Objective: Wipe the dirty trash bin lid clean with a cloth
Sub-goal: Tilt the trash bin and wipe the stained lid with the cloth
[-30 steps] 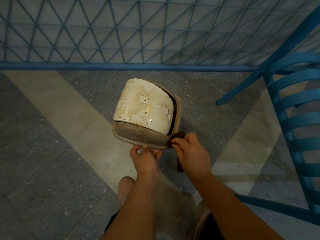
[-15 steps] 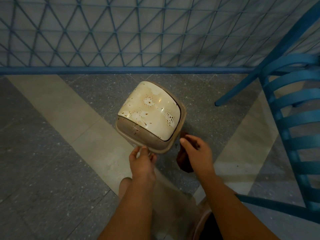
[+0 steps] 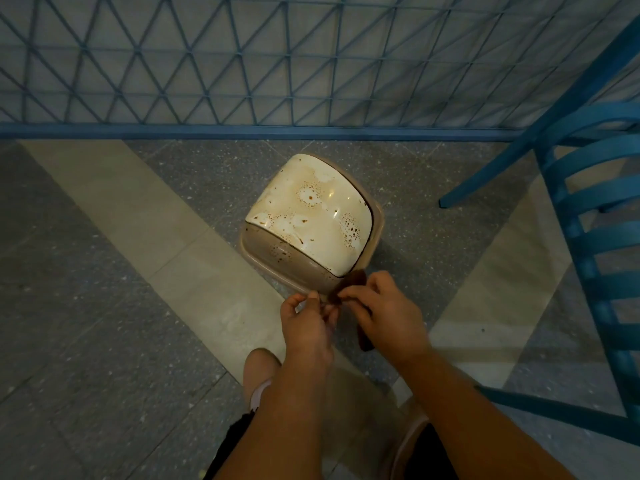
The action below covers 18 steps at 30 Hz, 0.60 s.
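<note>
The trash bin lid (image 3: 311, 216) has a cream swing flap spotted with brown stains, set in a beige frame (image 3: 375, 233). It stands tilted over the floor just in front of me. My left hand (image 3: 306, 322) pinches the near rim of the frame between thumb and fingers. My right hand (image 3: 386, 311) sits right beside it, fingers closed on a dark brown cloth (image 3: 353, 280). The cloth touches the near right corner of the lid, and one end of it hangs below my palm. Whatever is under the lid is hidden.
A blue slatted chair (image 3: 588, 216) stands close on the right, one leg (image 3: 485, 178) reaching toward the lid. A blue lattice fence (image 3: 242, 64) with a low rail runs along the far side. My feet (image 3: 258, 372) are on the grey and beige tiled floor (image 3: 121, 271).
The lid has tilted and swung a little to the right. My right hand has moved left with the cloth, back against the lid's near corner and next to my left hand.
</note>
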Tool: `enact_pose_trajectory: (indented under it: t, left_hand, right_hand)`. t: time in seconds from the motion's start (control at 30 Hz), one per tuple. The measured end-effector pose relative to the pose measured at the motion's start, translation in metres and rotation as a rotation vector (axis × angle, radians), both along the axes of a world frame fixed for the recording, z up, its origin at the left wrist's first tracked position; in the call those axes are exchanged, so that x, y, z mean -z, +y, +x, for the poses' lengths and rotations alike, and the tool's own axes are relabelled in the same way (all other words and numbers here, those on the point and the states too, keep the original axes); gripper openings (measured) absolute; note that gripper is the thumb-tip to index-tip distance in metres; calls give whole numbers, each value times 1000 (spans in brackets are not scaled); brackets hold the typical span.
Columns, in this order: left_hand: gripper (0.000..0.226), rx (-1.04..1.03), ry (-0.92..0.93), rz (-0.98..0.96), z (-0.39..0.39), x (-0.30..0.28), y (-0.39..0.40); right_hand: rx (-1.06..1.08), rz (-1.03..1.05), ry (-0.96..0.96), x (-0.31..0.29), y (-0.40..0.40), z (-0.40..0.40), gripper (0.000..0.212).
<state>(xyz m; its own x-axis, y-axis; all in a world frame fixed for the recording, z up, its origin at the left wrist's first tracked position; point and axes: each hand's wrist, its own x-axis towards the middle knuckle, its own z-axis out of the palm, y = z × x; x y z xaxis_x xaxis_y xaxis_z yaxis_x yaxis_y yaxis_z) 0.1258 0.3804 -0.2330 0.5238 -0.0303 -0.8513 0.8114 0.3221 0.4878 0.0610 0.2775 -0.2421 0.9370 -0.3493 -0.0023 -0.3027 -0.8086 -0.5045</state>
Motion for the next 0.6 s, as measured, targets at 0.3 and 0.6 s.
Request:
enact_pose_trajectory:
  t: [0.3,0.6]
  left_hand:
    - [13,37,-19,35,1,3,2]
    - [23,47,-20,56,14,6,17]
  right_hand:
    - [159,58,-13,-2,0,4,20]
    - [283,236,-67,-13,-1,-2,28]
